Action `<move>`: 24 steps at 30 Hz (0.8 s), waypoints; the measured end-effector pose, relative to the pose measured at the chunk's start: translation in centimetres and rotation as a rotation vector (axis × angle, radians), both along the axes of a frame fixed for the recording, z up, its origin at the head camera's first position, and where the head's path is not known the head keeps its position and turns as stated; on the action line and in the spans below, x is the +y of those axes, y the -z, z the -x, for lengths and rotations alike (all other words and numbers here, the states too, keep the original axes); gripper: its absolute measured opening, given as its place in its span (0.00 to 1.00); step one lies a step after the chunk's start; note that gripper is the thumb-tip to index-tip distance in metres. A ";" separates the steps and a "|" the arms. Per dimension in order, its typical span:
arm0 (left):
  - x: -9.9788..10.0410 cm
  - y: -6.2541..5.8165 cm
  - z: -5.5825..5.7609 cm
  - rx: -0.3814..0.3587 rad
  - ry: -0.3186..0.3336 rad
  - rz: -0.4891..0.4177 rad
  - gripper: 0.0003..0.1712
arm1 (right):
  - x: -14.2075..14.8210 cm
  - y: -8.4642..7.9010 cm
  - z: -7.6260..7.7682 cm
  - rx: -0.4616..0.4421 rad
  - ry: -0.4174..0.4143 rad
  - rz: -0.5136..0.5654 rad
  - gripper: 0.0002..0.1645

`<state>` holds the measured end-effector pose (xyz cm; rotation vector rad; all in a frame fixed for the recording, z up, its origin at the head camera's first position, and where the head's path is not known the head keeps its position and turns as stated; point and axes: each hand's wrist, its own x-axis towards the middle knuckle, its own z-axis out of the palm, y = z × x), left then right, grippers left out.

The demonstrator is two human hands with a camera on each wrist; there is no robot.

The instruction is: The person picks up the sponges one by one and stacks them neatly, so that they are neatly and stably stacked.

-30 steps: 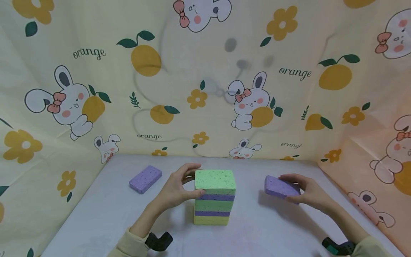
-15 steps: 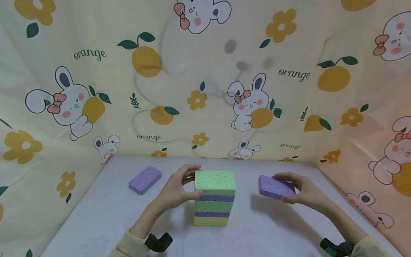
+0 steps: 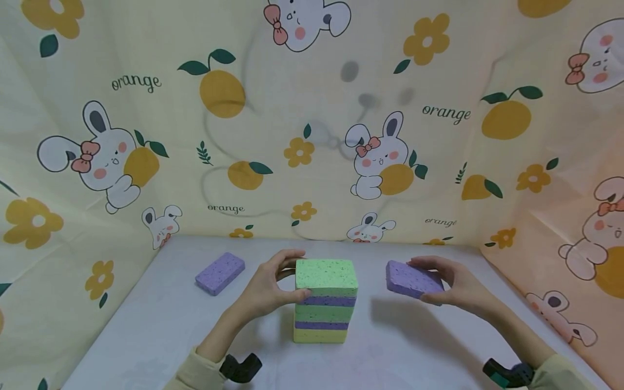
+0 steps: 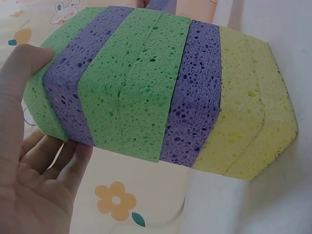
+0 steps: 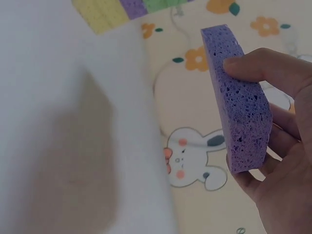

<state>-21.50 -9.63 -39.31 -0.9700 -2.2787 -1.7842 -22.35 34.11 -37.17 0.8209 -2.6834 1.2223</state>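
Note:
A stack of sponges [image 3: 325, 311] stands on the table in the head view, yellow at the bottom, then purple, green, purple and green on top. My left hand [image 3: 268, 284] holds its upper part from the left, thumb at the front and fingers behind. In the left wrist view, the thumb lies near the join of the top green sponge [image 4: 36, 97] and the purple sponge [image 4: 73, 97] under it. To the right, my right hand [image 3: 460, 284] grips a purple sponge [image 3: 411, 279] by its right end, above the table, its shadow below.
Another purple sponge [image 3: 220, 274] lies flat on the white table [image 3: 161, 325] at the back left. Behind the table hangs a printed cloth [image 3: 273, 81] with rabbits and oranges, which also covers both sides.
My right hand has moved left toward the stack with the purple sponge, rising slightly at the end. The left hand and the stack have stayed in place.

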 end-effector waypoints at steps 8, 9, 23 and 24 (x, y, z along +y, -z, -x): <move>0.1 0.1 0.0 -0.006 -0.004 -0.004 0.42 | -1.4 -1.5 0.1 -0.005 -0.014 0.027 0.41; 0.1 0.1 0.0 -0.007 -0.003 -0.007 0.42 | -1.7 -1.7 0.1 -0.006 -0.014 0.028 0.41; 0.3 -2.9 -2.4 -0.022 -0.019 0.010 0.39 | -5.3 -4.1 0.7 0.063 -0.091 0.087 0.43; 0.3 -2.9 -2.4 -0.023 -0.020 0.013 0.40 | -5.7 -4.3 0.8 0.064 -0.098 0.099 0.43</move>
